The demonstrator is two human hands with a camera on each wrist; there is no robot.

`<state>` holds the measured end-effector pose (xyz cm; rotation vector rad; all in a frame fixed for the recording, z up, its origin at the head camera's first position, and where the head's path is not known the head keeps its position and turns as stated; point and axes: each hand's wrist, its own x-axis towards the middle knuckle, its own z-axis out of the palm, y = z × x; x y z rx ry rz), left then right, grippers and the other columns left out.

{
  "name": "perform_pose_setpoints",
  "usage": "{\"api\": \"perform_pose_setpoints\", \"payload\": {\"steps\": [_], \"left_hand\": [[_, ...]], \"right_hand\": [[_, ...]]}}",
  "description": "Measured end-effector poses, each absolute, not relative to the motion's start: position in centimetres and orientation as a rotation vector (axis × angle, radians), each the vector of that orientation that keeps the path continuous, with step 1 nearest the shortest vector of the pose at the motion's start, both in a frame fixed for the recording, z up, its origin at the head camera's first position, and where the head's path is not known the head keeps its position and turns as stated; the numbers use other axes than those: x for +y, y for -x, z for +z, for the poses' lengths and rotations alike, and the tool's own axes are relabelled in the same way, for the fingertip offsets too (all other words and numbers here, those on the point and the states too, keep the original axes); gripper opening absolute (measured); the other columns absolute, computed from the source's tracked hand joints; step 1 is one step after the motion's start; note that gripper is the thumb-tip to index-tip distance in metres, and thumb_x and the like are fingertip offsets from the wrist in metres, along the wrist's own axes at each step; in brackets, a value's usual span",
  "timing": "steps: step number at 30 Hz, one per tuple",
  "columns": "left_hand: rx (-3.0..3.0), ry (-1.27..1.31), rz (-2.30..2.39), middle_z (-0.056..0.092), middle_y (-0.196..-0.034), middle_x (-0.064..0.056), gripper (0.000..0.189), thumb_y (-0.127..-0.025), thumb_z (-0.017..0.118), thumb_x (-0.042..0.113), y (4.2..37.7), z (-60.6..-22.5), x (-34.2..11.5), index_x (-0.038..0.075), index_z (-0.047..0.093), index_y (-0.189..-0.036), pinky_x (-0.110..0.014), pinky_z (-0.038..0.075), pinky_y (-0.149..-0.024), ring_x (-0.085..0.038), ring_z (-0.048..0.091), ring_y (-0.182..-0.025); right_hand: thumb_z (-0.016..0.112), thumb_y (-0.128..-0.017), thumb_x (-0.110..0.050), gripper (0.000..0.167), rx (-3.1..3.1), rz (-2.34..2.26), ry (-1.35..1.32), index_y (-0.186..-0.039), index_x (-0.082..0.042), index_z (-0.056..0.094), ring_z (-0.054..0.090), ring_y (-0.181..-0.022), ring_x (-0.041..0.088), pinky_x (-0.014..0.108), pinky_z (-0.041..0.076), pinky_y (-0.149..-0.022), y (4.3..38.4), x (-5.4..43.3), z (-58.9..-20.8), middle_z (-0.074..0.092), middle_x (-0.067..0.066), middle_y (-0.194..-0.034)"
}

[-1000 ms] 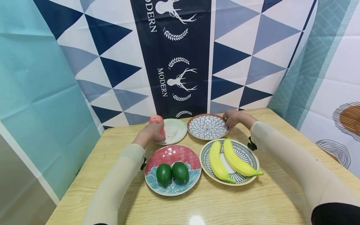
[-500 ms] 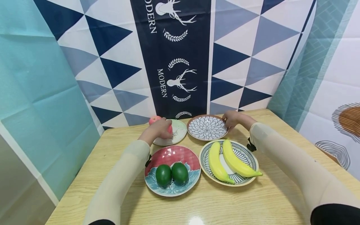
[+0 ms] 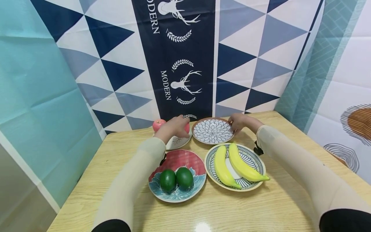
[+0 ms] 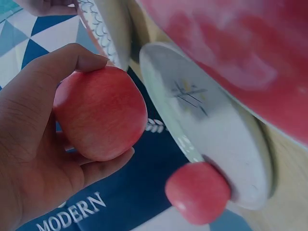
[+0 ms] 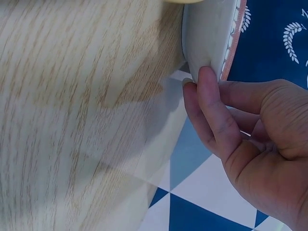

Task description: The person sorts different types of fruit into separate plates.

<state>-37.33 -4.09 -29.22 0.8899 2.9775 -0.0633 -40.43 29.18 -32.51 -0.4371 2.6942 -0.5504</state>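
Observation:
My left hand (image 3: 175, 126) holds a red apple (image 4: 101, 113) above the pale green plate (image 3: 178, 143), with thumb and fingers curled round the fruit. A second red apple (image 4: 198, 192) is at that plate's far left edge, partly behind my hand in the head view. Just right of the held apple sits a brown-rimmed plate (image 3: 213, 131) with a petal pattern and nothing on it. My right hand (image 3: 239, 121) pinches this plate's right rim; the right wrist view shows fingertips (image 5: 208, 77) against its outer side.
Nearer me, a red and blue plate (image 3: 177, 154) carries two dark green, avocado-like fruits (image 3: 168, 181). To its right, a patterned yellow-rimmed plate (image 3: 209, 170) holds two bananas (image 3: 222, 167). All plates stand on a wooden table (image 3: 232, 209), before a patterned cloth (image 3: 185, 48).
My left hand has lifted the apple off the pale green plate and carried it right, toward the brown-rimmed plate. The other apple shows more fully. My right hand stays at the rim.

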Motion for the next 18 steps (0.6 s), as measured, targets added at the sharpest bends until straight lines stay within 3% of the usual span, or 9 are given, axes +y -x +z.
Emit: {"api": "perform_pose_setpoints", "payload": {"steps": [7,18], "left_hand": [[2.967,-0.968,-0.12,0.055,-0.146,-0.015,0.073,-0.09,0.079,0.041,37.0,-28.3,-1.9,0.013,0.053,-0.152,-0.048,0.048,-0.11,-0.035,0.057,-0.13],[2.951,-0.963,-0.155,0.054,-0.146,-0.012,0.077,-0.09,0.079,0.046,37.3,-27.9,1.8,0.015,0.05,-0.155,-0.046,0.047,-0.111,-0.03,0.056,-0.129]], "right_hand": [[0.072,-0.097,0.0,0.03,2.688,-0.588,0.401,-0.124,0.013,0.064,0.075,-0.078,0.02,0.035,0.064,-0.073,40.3,29.1,-32.2,0.069,0.023,-0.106],[0.07,-0.097,0.002,0.031,2.67,-0.633,0.411,-0.124,0.015,0.063,0.075,-0.079,0.02,0.034,0.064,-0.073,40.2,29.1,-32.4,0.069,0.026,-0.107]]}}
